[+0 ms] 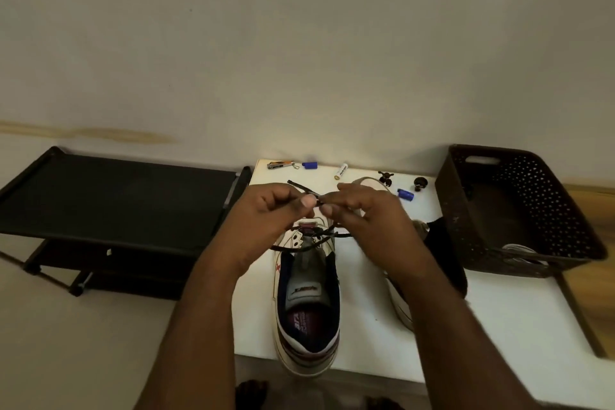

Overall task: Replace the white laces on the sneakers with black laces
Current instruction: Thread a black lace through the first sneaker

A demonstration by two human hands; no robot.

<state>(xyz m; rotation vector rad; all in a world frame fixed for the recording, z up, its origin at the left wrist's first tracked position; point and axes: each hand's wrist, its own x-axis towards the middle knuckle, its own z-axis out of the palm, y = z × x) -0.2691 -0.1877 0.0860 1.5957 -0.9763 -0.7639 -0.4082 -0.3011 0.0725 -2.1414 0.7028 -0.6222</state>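
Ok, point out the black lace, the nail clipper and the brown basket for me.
black lace (301, 189): head view, on the free end sticking out past the left hand's fingers.
nail clipper (280, 164): head view, on the middle of its metal body.
brown basket (539, 190): head view, on its perforated far wall.

A cream-white low-top sneaker with dark red and navy trim (306, 309) stands upright on the white table (499, 326), its heel hanging just over the near edge and its toe pointing toward the wall. A thin black lace (312, 241) crosses its upper eyelets, the ends rising above the tongue. A second cream-white sneaker (399, 296) lies just to the right of the first, mostly hidden, its toe (369, 184) showing farther back.
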